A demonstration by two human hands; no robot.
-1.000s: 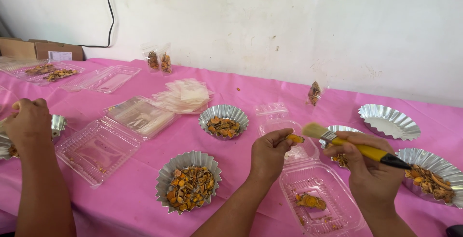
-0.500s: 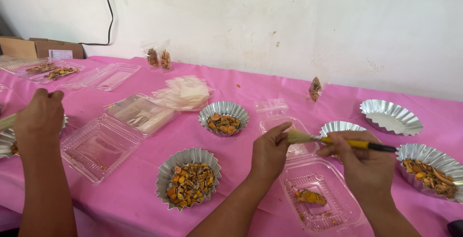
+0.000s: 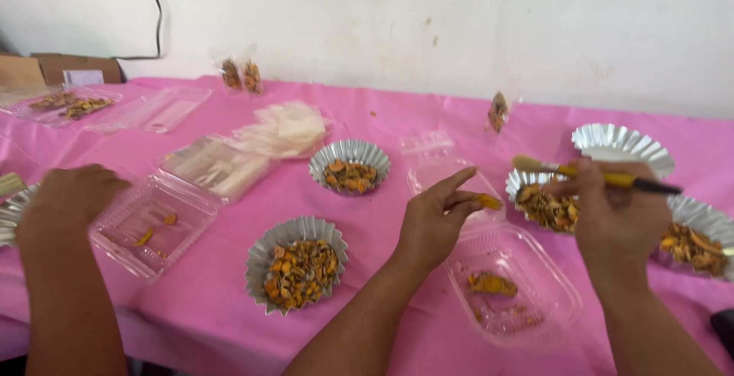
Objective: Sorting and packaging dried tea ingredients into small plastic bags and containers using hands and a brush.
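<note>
A desk under a pink cloth fills the view, with a white wall at 12 o'clock. At 5 o'clock from the centre lies an open clear plastic box with an orange piece inside. At 7 o'clock stands a fluted foil cup full of orange and brown bits; a smaller one sits near 12 o'clock of it. A second clear box lies at 9 o'clock, just beside another person's hand.

The person's left hand hovers over the box's far edge, thumb and fingers pinched together on a small orange slice. At 3 o'clock the right hand is closed around a yellow-handled brush, held level, its bristles pointing to 9 o'clock above a foil cup of dried bits. Two small filled bags stand at 11 o'clock by the wall.
</note>
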